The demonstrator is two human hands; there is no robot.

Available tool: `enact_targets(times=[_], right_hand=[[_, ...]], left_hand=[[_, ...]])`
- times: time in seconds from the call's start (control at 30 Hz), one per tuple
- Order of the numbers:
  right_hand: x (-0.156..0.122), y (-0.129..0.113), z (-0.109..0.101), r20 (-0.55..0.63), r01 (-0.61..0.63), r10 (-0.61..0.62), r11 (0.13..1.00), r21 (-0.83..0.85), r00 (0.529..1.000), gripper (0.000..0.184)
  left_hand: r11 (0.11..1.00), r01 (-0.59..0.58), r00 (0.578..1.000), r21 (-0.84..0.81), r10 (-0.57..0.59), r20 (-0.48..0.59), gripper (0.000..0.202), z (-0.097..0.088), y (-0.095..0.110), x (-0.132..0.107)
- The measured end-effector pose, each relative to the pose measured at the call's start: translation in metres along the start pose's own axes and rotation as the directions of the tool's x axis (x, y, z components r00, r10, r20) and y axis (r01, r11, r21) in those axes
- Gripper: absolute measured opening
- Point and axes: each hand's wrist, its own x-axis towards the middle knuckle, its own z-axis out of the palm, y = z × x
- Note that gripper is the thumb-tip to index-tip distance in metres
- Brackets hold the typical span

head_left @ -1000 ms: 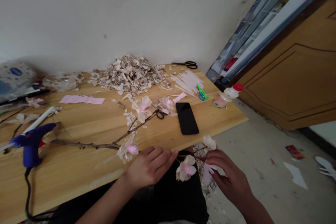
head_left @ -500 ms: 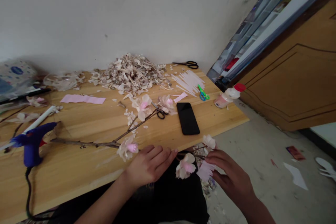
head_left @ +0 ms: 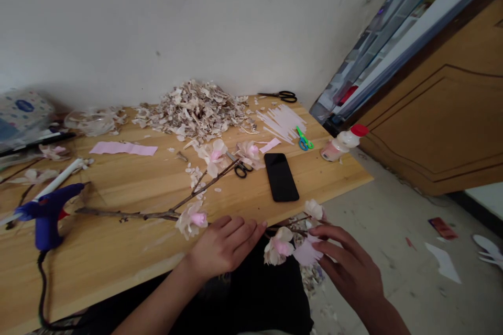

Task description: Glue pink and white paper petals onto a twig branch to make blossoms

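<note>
A forked twig (head_left: 145, 215) with pale pink handmade flowers lies along the table's front part. My left hand (head_left: 230, 245) is closed around the twig at the table edge, fingers curled over it. Beyond that hand the twig sticks out past the edge, with a flower (head_left: 279, 246) and another flower (head_left: 314, 209) on its offshoots. At the twig's tip, my right hand (head_left: 346, 256) pinches a fringed piece of pink paper (head_left: 307, 251) between thumb and fingers. Farther up the table, a flower (head_left: 214, 157) and a second one (head_left: 248, 153) top the other branch.
A blue glue gun (head_left: 49, 214) lies at left with its cord over the edge. A black phone (head_left: 281, 177), black-handled scissors (head_left: 242, 168), green-blue scissors (head_left: 303, 138), paper strips (head_left: 283, 121) and a red-capped bottle (head_left: 343, 144) stand or lie at right. A petal heap (head_left: 200, 110) is against the wall.
The fringed pink paper has turned slightly and spread around the twig's tip as my right hand's fingers shifted. My left hand stays in place.
</note>
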Motion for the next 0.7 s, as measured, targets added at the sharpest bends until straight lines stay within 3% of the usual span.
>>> enact_targets(times=[0.17, 0.27, 0.4, 0.6, 0.7], right_hand=[[0.008, -0.010, 0.000, -0.041, -0.082, 0.084, 0.996, 0.039, 0.996, 0.019], [0.005, -0.014, 0.006, -0.060, -0.209, 0.217, 0.971, 0.119, 0.974, 0.018], [-0.002, -0.023, 0.018, -0.131, -0.365, 0.416, 0.883, 0.295, 0.900, 0.016], [0.008, -0.043, 0.026, -0.218, -0.485, 0.620, 0.749, 0.452, 0.754, 0.004], [0.011, -0.048, 0.029, -0.242, -0.511, 0.682, 0.696, 0.505, 0.690, 0.008]], left_hand=[[1.000, -0.004, 1.000, 0.004, 0.004, 0.003, 0.029, 0.001, 0.001, 0.001], [1.000, -0.008, 1.000, 0.010, 0.008, 0.006, 0.029, 0.001, 0.000, 0.000], [1.000, -0.015, 0.999, 0.026, 0.015, 0.029, 0.031, 0.000, 0.000, -0.001], [0.999, -0.025, 0.999, 0.034, 0.024, 0.031, 0.030, 0.000, 0.002, -0.003], [0.999, -0.025, 0.999, 0.021, 0.024, 0.023, 0.031, 0.001, 0.002, -0.004]])
